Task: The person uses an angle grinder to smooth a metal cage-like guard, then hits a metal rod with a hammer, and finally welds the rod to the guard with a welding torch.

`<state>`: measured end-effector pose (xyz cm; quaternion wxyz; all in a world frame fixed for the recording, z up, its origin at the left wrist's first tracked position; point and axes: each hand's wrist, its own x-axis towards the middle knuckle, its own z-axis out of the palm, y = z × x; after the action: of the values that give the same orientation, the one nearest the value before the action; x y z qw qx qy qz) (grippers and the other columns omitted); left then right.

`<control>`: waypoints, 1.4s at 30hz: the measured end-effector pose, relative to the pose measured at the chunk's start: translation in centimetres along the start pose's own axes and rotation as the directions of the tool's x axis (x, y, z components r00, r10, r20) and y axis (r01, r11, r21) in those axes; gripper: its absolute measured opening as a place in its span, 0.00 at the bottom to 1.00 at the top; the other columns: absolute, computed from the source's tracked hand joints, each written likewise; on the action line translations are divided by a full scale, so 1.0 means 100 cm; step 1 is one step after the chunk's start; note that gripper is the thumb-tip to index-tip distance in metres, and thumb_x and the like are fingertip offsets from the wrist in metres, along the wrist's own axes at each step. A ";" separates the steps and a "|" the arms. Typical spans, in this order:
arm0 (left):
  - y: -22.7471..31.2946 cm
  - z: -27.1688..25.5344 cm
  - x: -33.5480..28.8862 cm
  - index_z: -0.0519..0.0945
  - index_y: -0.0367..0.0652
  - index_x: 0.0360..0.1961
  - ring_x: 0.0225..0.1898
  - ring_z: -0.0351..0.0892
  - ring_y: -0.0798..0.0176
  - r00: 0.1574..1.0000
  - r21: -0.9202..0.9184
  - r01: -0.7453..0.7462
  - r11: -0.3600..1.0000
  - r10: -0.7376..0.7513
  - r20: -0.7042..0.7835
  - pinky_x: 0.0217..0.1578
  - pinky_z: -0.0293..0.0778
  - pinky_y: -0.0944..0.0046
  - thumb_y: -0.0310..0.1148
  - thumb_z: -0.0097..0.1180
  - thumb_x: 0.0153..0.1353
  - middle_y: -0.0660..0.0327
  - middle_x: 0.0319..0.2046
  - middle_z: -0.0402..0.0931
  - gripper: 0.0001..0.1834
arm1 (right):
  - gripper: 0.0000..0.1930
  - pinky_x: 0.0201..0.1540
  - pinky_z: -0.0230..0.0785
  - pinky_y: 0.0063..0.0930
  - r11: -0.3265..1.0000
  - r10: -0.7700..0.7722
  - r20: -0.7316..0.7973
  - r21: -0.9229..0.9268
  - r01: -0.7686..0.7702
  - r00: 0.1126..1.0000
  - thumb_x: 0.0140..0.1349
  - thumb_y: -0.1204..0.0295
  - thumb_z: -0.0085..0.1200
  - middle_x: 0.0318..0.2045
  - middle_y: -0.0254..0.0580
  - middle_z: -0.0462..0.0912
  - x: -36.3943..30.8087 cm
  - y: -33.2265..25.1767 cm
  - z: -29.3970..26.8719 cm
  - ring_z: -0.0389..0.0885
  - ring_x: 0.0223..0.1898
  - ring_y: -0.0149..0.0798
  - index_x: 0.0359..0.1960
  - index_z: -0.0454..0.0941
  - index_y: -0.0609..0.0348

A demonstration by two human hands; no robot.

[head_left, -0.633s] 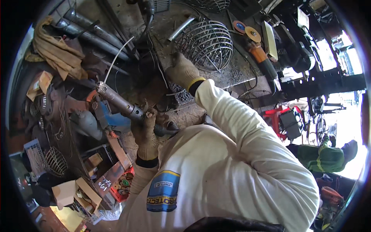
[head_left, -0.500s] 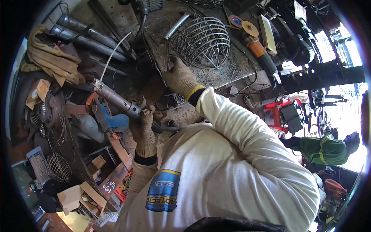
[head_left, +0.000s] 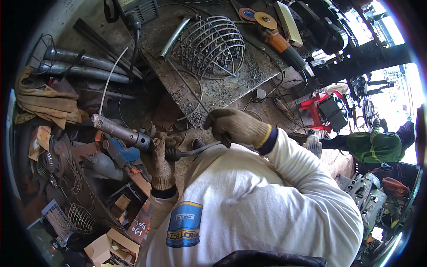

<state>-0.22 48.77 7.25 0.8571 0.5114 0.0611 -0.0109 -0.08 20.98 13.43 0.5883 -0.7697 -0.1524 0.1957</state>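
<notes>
My gloved left hand [head_left: 162, 167] is closed around a tubular welding electrode holder [head_left: 118, 132]. A pale, thin welding electrode [head_left: 110, 82] sticks up from its far end, and a thick grey cable [head_left: 202, 150] runs from its other end towards my body. In front of my chest, my gloved right hand [head_left: 240, 127] has its fingers curled around the near end of a thin metal rod [head_left: 189, 88]. The rod slants away over the corner of a metal worktable [head_left: 171, 86]. A domed cage of bent metal bars [head_left: 218, 46] lies on that table, beyond both hands.
Beside the cage lies a shiny metal tube [head_left: 175, 38]. An orange and black angle grinder [head_left: 284, 50] rests at the table's right. Metal pipes [head_left: 84, 66], a brown cloth [head_left: 49, 100] and a blue tool [head_left: 122, 151] are left. A person in green [head_left: 373, 144] is far right.
My right hand has drawn back from beside the cage towards my chest, with the thin rod in it. My left hand still grips the electrode holder; the whole view has shifted somewhat.
</notes>
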 end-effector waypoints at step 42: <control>-0.018 0.090 0.085 0.65 0.28 0.70 0.74 0.62 0.52 0.787 0.229 0.048 0.972 -0.178 0.590 0.71 0.62 0.56 0.32 0.54 0.70 0.40 0.69 0.66 0.31 | 0.22 0.35 0.82 0.41 0.399 0.194 -0.308 -0.842 -0.362 0.931 0.72 0.71 0.50 0.30 0.51 0.86 -0.027 -0.083 -0.107 0.87 0.30 0.49 0.67 0.74 0.51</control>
<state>8.92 40.35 8.92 0.7725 0.5605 -0.1877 -0.2321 2.66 12.86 24.28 0.0677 -0.9891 -0.0531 0.1198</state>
